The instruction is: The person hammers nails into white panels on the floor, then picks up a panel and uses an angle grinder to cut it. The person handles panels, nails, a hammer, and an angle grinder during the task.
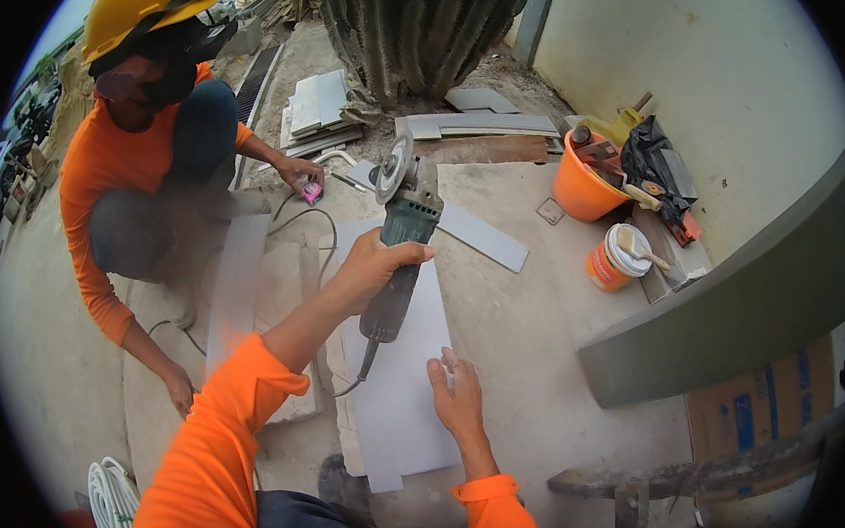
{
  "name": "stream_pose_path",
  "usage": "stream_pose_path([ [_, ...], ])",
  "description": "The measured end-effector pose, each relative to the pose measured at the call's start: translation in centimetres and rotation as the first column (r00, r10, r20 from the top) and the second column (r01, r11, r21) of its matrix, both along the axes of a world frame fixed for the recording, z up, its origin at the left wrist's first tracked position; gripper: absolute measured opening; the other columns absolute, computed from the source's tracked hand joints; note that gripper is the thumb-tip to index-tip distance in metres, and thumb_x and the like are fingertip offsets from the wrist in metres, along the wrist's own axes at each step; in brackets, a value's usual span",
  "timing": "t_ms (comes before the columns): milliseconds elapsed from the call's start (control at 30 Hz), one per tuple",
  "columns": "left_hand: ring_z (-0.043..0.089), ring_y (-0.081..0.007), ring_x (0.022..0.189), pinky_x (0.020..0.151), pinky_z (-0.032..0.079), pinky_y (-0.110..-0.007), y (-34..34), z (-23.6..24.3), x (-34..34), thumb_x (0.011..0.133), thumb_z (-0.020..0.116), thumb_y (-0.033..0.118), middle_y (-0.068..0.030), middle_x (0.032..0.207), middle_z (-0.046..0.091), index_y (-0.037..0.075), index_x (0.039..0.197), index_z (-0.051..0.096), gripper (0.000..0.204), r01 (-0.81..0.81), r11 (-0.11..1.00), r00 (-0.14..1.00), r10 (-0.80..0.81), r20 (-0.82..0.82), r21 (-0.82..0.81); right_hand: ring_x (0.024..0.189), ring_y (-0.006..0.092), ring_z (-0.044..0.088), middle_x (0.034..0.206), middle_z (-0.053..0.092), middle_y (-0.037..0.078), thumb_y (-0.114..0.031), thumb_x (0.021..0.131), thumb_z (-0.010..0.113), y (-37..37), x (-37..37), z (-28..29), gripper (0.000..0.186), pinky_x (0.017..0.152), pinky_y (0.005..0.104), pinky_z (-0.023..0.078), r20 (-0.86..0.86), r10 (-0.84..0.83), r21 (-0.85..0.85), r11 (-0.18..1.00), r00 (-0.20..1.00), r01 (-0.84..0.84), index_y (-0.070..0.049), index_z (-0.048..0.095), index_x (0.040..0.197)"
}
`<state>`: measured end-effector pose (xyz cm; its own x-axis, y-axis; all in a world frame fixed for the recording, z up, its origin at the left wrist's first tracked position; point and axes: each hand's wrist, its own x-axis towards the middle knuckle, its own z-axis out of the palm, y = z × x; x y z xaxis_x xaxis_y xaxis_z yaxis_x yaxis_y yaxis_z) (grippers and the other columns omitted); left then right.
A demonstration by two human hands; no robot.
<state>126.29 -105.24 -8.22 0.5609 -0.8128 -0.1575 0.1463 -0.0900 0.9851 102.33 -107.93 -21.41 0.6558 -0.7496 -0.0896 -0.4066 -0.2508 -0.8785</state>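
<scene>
My left hand (372, 273) is wrapped round the dark green body of an angle grinder (405, 263). The grinder is raised with its cutting disc (393, 167) pointing away from me, and its cord trails from the lower end. Below it lies a long white-grey board (400, 388) with a notch cut at its near end. By the board's right edge is my right hand (460, 402), its fingers apart and slightly bent, holding nothing. Whether it touches the board I cannot tell. Another narrow board (482, 237) lies beyond, reaching right.
At left a crouching co-worker in a yellow helmet (143, 5) holds a pink tape measure (312, 191) near a pale strip (238, 272). An orange bucket of tools (582, 185) and a tub with a brush (611, 261) stand right. Stacked boards (318, 103) lie before a cactus (413, 31).
</scene>
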Motion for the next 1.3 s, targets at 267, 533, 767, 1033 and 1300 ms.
stream_pose_path([
  [267,0.067,-0.0185,0.102,0.088,0.056,-0.033,1.7,-4.6,-5.9,0.094,0.078,0.049,-0.0128,0.110,0.066,-0.002,0.128,0.057,0.064,0.015,0.994,0.947,-0.049,-0.316,-0.109,0.072,0.0138,0.068,0.103,0.070,0.011,-0.050,0.096,0.073,1.2,1.7,3.0,0.076,0.056,0.0243,0.051,0.520,-0.071,0.503,0.831,0.851,-0.238,0.002,0.047,0.145],
  [533,0.072,-0.0274,0.109,0.090,0.062,-0.037,2.0,-7.8,-6.9,0.095,0.078,0.045,-0.0196,0.120,0.065,-0.006,0.142,0.046,0.077,0.123,0.989,0.823,-0.150,-0.548,-0.086,0.088,0.0238,0.075,0.105,0.071,0.016,-0.049,0.083,0.084,-0.2,-0.6,0.9,0.078,0.074,0.0357,0.064,0.557,-0.106,0.778,0.413,0.824,-0.473,0.007,0.057,0.131],
  [767,0.058,-0.0187,0.115,0.100,0.050,-0.036,3.4,-9.1,-8.5,0.101,0.066,0.060,-0.0137,0.117,0.060,-0.002,0.135,0.050,0.072,0.025,1.000,0.973,-0.028,-0.229,-0.013,0.082,0.0205,0.072,0.102,0.068,0.014,-0.028,0.082,0.087,0.3,0.3,1.7,0.068,0.072,0.0334,0.062,0.410,-0.053,0.647,0.721,0.911,-0.249,0.008,0.054,0.129],
  [1033,0.061,-0.0289,0.123,0.107,0.051,-0.043,3.3,-11.7,-7.6,0.108,0.034,0.071,-0.0169,0.135,0.057,0.002,0.151,0.045,0.082,0.185,0.982,0.749,-0.171,-0.640,-0.046,0.081,0.0210,0.072,0.103,0.068,0.015,-0.030,0.082,0.086,1.6,-0.1,1.2,0.065,0.071,0.0339,0.062,0.428,-0.129,0.719,0.648,0.895,-0.251,0.007,0.057,0.128],
  [1300,0.057,-0.0332,0.134,0.114,0.048,-0.052,7.6,-11.9,-6.4,0.110,0.033,0.066,-0.0183,0.141,0.057,0.005,0.156,0.039,0.077,-0.003,0.980,0.673,-0.144,-0.725,-0.197,0.102,0.0294,0.071,0.112,0.069,0.020,-0.039,0.079,0.085,1.9,2.6,2.0,0.078,0.089,0.0357,0.057,0.175,0.135,0.559,0.802,0.975,-0.211,0.010,0.056,0.132],
])
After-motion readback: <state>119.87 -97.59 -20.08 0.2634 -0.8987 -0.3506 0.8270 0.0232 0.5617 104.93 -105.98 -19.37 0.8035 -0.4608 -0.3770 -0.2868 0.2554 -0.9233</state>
